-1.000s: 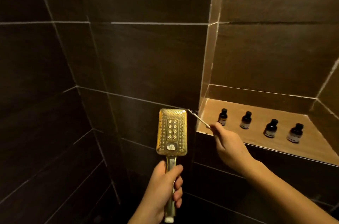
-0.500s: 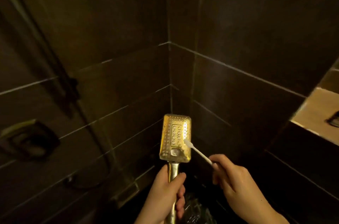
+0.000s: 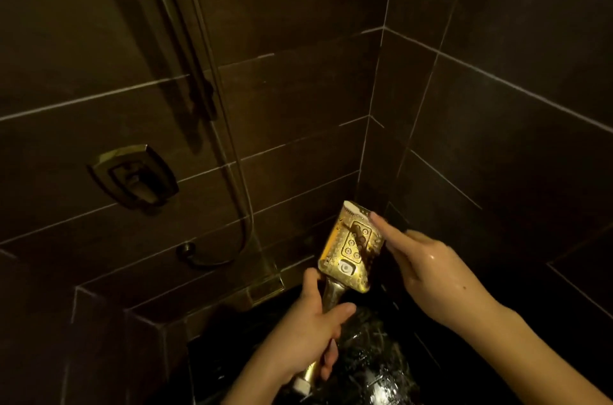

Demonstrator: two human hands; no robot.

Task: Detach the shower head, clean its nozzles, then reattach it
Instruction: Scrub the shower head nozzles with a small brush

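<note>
The gold rectangular shower head (image 3: 345, 258) is off its hose, tilted with its nozzle face toward me. My left hand (image 3: 311, 335) grips its handle from below. My right hand (image 3: 428, 268) holds a white toothbrush (image 3: 353, 210), index finger stretched along it. The brush head rests on the top edge of the nozzle face, and most of the brush handle is hidden by my fingers.
A shower hose (image 3: 212, 146) hangs down the left tiled wall to an outlet fitting (image 3: 185, 248). A gold mixer handle (image 3: 132, 177) sticks out of that wall. A low tiled ledge (image 3: 199, 292) runs along the corner. The wet dark floor (image 3: 374, 368) glistens below my hands.
The view swung left and down, away from the niche with bottles. My right hand brought the toothbrush onto the nozzle face and up to its top edge. The shower head tilted right.
</note>
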